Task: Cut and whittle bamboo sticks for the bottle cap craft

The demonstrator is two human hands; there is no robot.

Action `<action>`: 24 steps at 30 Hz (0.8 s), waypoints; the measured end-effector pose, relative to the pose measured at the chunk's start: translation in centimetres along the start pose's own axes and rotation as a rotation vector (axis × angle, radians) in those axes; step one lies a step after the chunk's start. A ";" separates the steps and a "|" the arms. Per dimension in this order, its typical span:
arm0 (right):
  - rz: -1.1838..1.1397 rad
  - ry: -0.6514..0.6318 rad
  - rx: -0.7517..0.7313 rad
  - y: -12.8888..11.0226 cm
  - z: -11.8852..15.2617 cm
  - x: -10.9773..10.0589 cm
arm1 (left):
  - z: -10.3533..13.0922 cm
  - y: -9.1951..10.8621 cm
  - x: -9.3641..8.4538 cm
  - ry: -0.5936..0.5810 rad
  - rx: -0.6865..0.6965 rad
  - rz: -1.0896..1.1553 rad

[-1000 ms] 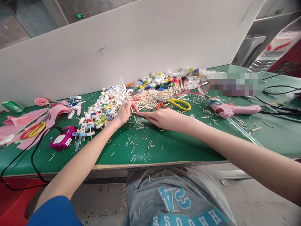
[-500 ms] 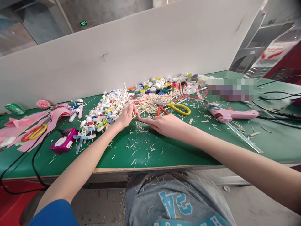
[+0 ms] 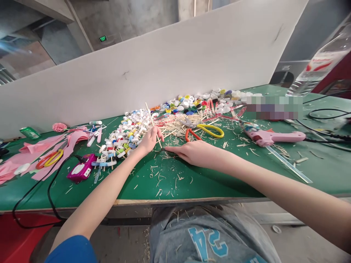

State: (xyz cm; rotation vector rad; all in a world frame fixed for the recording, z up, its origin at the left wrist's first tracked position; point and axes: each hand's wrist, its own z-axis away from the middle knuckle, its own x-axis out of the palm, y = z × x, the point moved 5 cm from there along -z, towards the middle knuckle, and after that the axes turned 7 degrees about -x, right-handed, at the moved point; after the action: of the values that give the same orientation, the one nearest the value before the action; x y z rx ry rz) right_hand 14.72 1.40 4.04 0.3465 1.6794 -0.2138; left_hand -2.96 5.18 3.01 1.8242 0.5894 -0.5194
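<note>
Green table: left hand fingers clamped on thin pale stick, tilted; right hand fingers together, flat.

Even, bright overhead light; soft short shadows under both forearms on the green bench. White board behind is evenly lit, no glare. Wide-angle bending at the edges; the bottle at upper right is stretched. One pixelated patch. Centre sharp.

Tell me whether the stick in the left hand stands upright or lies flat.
Tilted: the stick leans up and away from the left hand, lower tip at the table.
</note>
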 end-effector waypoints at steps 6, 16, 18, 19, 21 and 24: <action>-0.128 0.057 0.087 1.2 0.4 -0.1 | 0.1 0.2 -0.2 -0.016 -0.009 0.052; -0.001 0.018 0.067 0.1 -0.5 -0.4 | 0.4 1.2 0.5 -0.100 -0.056 0.197; 0.007 0.013 0.064 0.1 -0.5 -0.4 | 0.4 1.3 0.6 -0.103 -0.076 0.190; 0.009 0.013 0.060 0.1 -0.5 -0.4 | 0.3 1.3 0.7 -0.103 -0.081 0.184; 0.013 0.010 0.051 0.1 -0.6 -0.3 | 0.1 1.2 0.8 -0.103 -0.078 0.178; 0.034 0.018 0.049 0.2 -0.6 -0.1 | 0.0 1.0 0.8 -0.084 -0.054 0.161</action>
State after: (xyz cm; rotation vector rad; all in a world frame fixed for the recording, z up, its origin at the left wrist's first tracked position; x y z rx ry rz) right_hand 14.27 1.81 4.20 0.4142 1.6865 -0.2273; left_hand -1.71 5.03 3.25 1.7717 0.3923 -0.4649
